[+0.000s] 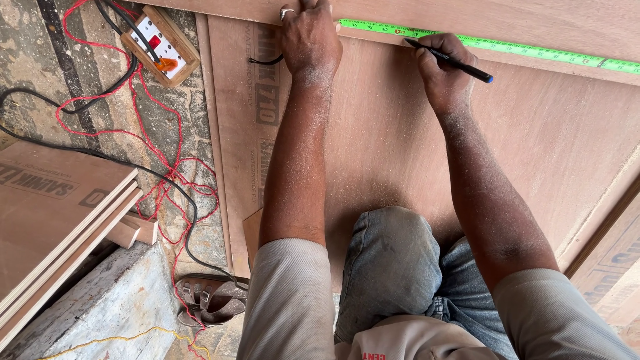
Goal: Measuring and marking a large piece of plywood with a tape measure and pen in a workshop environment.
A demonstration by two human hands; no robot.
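Observation:
A large reddish plywood sheet [400, 147] lies flat under me, dusted with sawdust. A green measuring tape [507, 48] runs along its far edge. My left hand [309, 37], a ring on one finger, presses down on the tape's left end at the board's edge. My right hand [441, 67] grips a black pen with a blue cap [453, 61], its tip touching the board right beside the tape. My knee in blue jeans [390, 260] rests on the sheet.
A wooden switch box [160, 45] with red and black cables [167, 180] lies on the stone floor at left. Stacked plywood boards [53, 213] and a concrete block [100, 307] are at lower left, a brown sandal [210, 300] beside them.

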